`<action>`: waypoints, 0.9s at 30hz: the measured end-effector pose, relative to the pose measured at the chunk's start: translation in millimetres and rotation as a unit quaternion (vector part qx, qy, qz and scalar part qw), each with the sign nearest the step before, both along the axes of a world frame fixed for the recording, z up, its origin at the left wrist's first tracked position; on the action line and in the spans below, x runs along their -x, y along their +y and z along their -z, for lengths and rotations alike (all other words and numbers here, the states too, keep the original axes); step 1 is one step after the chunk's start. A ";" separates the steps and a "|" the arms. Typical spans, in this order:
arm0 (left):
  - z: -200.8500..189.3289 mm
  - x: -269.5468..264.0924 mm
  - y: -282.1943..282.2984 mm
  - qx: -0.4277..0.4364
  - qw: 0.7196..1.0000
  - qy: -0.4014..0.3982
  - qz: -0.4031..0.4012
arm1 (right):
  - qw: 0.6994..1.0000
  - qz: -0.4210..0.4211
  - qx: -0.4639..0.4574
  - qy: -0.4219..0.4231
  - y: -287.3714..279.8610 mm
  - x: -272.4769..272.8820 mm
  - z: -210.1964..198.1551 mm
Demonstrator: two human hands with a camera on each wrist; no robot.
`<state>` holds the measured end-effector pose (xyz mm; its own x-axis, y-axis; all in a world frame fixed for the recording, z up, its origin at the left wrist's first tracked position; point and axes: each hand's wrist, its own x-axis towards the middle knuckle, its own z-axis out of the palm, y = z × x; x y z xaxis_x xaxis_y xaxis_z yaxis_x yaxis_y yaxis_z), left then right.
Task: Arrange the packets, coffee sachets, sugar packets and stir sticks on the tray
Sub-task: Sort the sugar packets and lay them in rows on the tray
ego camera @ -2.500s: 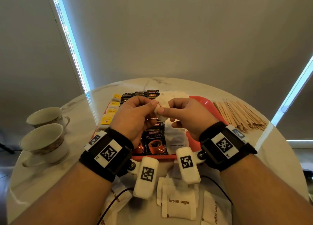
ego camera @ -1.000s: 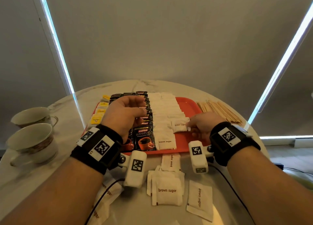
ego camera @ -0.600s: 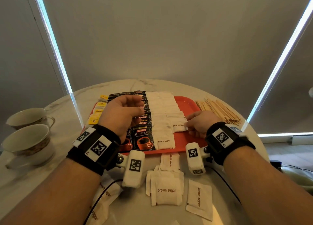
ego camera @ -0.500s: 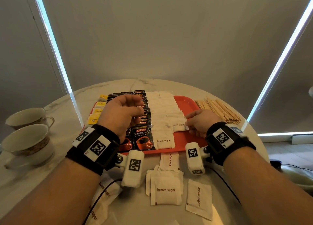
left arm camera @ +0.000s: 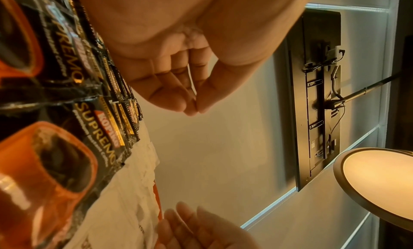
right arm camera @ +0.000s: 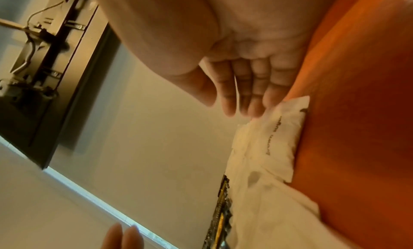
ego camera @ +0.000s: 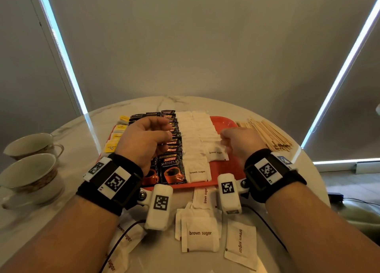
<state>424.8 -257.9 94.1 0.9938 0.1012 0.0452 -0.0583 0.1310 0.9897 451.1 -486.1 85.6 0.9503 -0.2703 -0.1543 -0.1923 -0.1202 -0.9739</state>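
Overhead, my left hand [ego camera: 144, 141] hovers above the black coffee sachets [ego camera: 171, 165] on the red tray [ego camera: 226, 121], fingers loosely curled and holding nothing. My right hand [ego camera: 239, 143] hangs just past the nearest packet in the second row of brown sugar packets [ego camera: 217, 154], also holding nothing. Yellow packets [ego camera: 111, 146] line the tray's left edge. Loose brown sugar packets [ego camera: 199, 234] lie on the marble table [ego camera: 67, 163] in front of the tray, stir sticks [ego camera: 267, 136] lie right of it, and two cups [ego camera: 30, 176] stand far left.

From the left wrist, my fingers [left arm camera: 170, 92] bend inward with the thumb tip meeting them, nothing between, beside the sachets [left arm camera: 100, 127].

From the right wrist, my fingers [right arm camera: 248, 90] lie nearly straight and together, tips at the edge of a sugar packet [right arm camera: 274, 143] resting on the tray [right arm camera: 357, 129].
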 end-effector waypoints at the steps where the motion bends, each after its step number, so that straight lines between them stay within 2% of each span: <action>1: -0.2 -0.1 0.0 0.001 1.000 0.001 -0.001 | 1.000 0.008 -0.017 -0.018 -0.1 -0.6 -0.8; 3: -0.4 -0.1 -0.3 0.002 1.000 0.003 -0.002 | 0.998 0.009 -0.047 -0.033 1.4 -1.5 -2.7; 10: 0.6 -3.2 2.1 0.011 1.000 0.010 -0.019 | 0.998 -0.022 -0.060 -0.003 9.7 -6.6 -2.6; 15: 1.4 -4.6 1.9 0.008 1.000 0.015 -0.023 | 0.995 -0.007 -0.097 0.002 5.8 -13.4 -4.3; 18: 2.3 -5.3 1.3 0.000 1.000 0.018 -0.025 | 0.995 0.007 -0.093 0.025 1.5 -27.2 -3.5; 21: 3.7 -6.2 1.5 -0.002 0.999 0.022 -0.029 | 0.994 -0.014 -0.099 0.038 1.6 -32.7 -5.5; 23: 3.5 -6.4 1.8 0.001 0.999 0.024 -0.030 | 0.993 -0.035 -0.107 0.042 0.9 -32.7 -7.1; 27: 2.0 -7.2 2.9 0.014 0.999 0.030 -0.031 | 0.997 -0.013 -0.078 0.026 -4.8 -33.8 -7.2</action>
